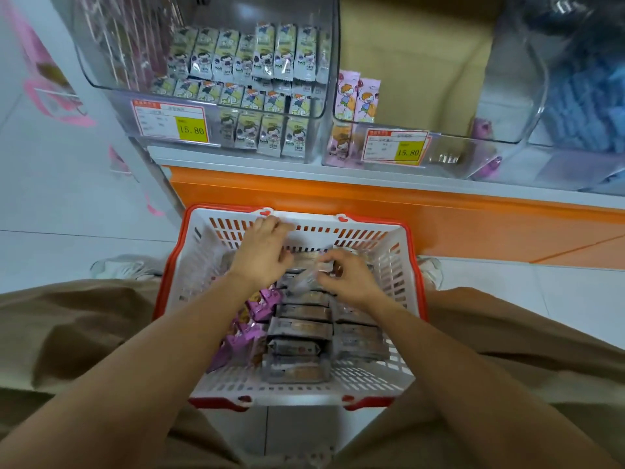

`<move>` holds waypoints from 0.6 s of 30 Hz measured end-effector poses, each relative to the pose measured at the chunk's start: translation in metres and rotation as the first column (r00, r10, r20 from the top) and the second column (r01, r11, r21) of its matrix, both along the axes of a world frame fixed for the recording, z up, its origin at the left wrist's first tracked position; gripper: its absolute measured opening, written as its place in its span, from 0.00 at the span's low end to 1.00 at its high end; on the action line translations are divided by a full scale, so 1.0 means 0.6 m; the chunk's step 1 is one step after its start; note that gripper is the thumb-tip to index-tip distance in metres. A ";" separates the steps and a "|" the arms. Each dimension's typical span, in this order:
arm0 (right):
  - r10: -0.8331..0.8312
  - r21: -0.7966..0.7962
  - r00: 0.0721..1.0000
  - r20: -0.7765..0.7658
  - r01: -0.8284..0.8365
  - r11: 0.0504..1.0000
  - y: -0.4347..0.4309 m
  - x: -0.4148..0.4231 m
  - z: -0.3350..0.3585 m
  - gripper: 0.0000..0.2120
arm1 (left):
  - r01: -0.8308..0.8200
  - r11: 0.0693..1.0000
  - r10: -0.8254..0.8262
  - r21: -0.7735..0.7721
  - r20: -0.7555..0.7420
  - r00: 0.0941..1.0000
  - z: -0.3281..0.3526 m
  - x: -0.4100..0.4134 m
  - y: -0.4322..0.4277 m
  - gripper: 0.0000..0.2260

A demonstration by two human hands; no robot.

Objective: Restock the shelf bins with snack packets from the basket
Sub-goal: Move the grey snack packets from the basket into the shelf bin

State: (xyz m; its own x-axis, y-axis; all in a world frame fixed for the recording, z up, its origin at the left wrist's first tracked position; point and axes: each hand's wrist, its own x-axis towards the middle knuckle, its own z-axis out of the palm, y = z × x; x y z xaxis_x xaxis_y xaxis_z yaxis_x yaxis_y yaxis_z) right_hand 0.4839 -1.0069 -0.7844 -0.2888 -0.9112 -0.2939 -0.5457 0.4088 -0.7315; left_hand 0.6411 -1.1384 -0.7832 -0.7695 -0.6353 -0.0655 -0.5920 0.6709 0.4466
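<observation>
The basket [203, 299], white mesh with a red rim, stands on the floor. Grey packets [299, 328] lie in rows across its middle and right, and purple packets [260, 306] are jumbled at its left. Beyond it, the left bin [108, 93] is packed with upright yellow packets [270, 52]. The right bin [456, 147] holds two pink packets [356, 96], perhaps more below.

The orange base panel [372, 201] runs across the middle of the view, glossy, with a thin slanting seam on its right part. Directly above it lies a white shelf ledge [236, 161]. Below it and to both sides spreads a pale tiled floor [67, 204] with fine grout lines, evenly lit. Left of the panel and higher up stands a blurred pink rack [50, 93].
</observation>
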 end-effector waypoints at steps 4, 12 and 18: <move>-0.163 -0.111 0.979 0.125 0.177 0.978 -0.018 -0.004 0.041 0.10 | 0.071 0.851 -0.029 0.520 -0.088 0.996 0.034 -0.004 0.012 0.21; -0.149 -0.344 0.951 0.269 0.240 0.908 -0.021 0.025 0.138 0.22 | 0.101 0.633 0.315 0.768 -0.374 0.872 0.113 0.015 0.018 0.08; 0.002 -0.437 0.992 0.129 0.055 0.898 -0.018 0.075 0.195 0.12 | 0.201 0.528 0.450 0.825 -0.473 0.758 0.179 0.044 0.021 0.12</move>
